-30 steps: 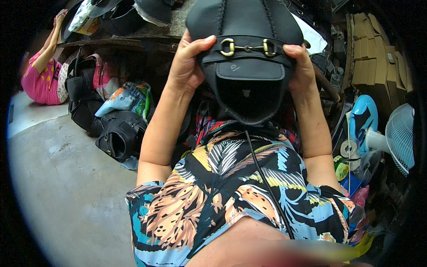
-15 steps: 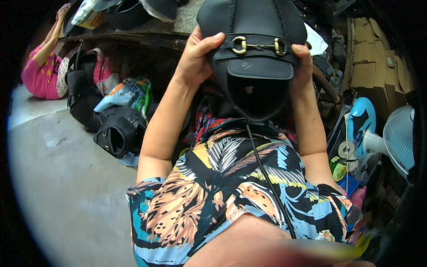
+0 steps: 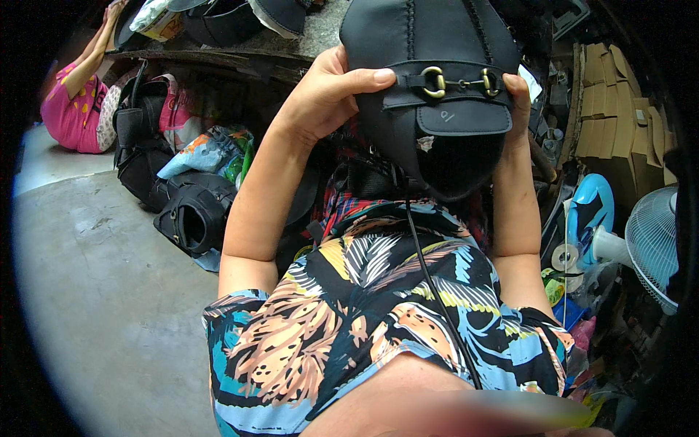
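Observation:
Between my two hands is a black leather loafer upper (image 3: 451,40), its toe part pointing away and its opening toward me. Across it runs a brass-coloured horsebit buckle (image 3: 460,84) above a stitched tongue flap (image 3: 466,119) with a small pale handwritten mark. Dark fuzzy lining (image 3: 462,164) shows inside the opening. My left hand (image 3: 328,95) grips the left edge, thumb on top beside the buckle and fingers behind. My right hand (image 3: 517,105) is closed on the right edge, its thumb tip showing and its other fingers mostly hidden.
A worktop (image 3: 320,33) with black pieces lies ahead. Black strapped uppers (image 3: 193,218) and a colourful plastic bag (image 3: 207,153) lie on the left floor (image 3: 102,291). Another person in pink (image 3: 73,113) sits far left. Cardboard (image 3: 611,116), a fan (image 3: 652,237) and thread spools (image 3: 566,258) stand right.
The loafer upper has shifted a little to the right and tilted in my hands. Its left side now shows more. My left hand keeps its hold, thumb reaching further across.

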A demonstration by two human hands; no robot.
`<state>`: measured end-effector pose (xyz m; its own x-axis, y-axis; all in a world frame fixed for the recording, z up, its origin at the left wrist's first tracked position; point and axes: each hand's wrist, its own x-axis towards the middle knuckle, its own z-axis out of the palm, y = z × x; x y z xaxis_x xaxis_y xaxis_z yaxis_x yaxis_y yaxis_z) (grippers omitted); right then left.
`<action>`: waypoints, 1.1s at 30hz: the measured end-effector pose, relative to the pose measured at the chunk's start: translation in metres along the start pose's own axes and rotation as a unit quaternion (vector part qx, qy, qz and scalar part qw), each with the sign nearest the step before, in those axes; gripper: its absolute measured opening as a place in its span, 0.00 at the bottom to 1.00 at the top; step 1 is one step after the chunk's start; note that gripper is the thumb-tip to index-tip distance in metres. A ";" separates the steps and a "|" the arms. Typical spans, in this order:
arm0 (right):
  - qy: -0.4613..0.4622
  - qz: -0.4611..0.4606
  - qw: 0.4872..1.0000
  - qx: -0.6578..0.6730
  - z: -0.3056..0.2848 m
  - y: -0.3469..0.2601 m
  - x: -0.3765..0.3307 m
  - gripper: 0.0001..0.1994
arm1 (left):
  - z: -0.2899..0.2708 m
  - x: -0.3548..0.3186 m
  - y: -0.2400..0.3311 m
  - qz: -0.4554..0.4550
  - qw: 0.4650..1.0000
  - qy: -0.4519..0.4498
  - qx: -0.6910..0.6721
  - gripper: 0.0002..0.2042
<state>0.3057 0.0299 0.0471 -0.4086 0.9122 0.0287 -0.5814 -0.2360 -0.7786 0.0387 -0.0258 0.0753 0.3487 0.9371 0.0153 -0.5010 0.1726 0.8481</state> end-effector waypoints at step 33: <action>-0.146 -0.434 0.484 -0.746 0.092 -0.014 -0.027 0.16 | 0.046 0.013 -0.013 0.107 0.983 0.144 0.034 0.09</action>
<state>0.2601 -0.0221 0.1148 -0.6744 0.3137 0.6684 0.4419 0.8967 0.0250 0.0858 -0.0301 0.0887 -0.0028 0.9984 0.0557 -0.4819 -0.0502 0.8748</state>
